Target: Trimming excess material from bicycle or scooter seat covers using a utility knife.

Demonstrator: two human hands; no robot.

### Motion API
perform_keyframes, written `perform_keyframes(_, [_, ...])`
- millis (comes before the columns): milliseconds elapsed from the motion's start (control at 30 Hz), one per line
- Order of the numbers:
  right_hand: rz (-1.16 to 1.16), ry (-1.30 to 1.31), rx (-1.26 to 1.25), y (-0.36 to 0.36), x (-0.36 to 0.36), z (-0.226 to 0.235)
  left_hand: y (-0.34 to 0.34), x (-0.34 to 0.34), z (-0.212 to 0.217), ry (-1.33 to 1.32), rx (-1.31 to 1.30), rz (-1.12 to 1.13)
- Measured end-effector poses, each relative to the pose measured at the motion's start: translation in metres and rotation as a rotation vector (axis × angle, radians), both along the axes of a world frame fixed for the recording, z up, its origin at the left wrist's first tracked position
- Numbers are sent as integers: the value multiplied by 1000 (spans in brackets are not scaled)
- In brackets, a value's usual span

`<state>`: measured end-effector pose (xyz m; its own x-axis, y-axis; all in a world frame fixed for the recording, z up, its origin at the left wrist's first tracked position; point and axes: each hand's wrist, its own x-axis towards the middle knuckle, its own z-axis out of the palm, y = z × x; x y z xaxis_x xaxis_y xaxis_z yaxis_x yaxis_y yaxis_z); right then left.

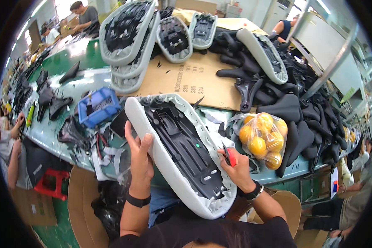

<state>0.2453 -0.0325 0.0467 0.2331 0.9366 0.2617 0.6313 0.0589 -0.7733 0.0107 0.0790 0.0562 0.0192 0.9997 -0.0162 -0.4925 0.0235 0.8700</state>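
A long seat (182, 153) lies upside down in front of me, its black plastic base up and grey cover wrapped around the rim. My left hand (139, 159) grips its left edge, thumb over the rim. My right hand (234, 167) holds a small red-handled cutter (229, 156) at the seat's right edge, against the grey cover. Both wrists wear black bands.
More upturned grey seats (130, 37) are stacked at the back on brown cardboard (194, 80). Black seat covers (293, 120) are piled at right beside a bag of oranges (262, 138). A blue plastic box (98, 107) sits at left. Other people work around the green table (49, 128).
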Motion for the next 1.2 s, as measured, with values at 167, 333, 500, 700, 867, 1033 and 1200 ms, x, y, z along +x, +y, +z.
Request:
perform_keyframes(167, [133, -78, 3, 9, 0, -43, -18, -3, -4, 247, 32, 53])
perform_keyframes(333, [71, -59, -282, 16, 2, -5, -10, 2, -10, 877, 349, 260])
perform_keyframes(500, [244, -586, -276, 28, 2, 14, 9, 9, 17, 1194, 677, 111])
perform_keyframes(700, [375, -775, -401, 47, -4, 19, 16, 20, 16, 1166, 655, 153])
perform_keyframes(867, [292, -625, -570, -3, -8, 4, 17, 20, 16, 1164, 660, 165])
perform_keyframes(1033, [203, -561, -637, -59, -15, 8, 15, 18, 12, 1150, 682, 186])
perform_keyframes(1200, [75, -425, -572, -89, 2, -5, 2, -12, -6, 1140, 785, 269])
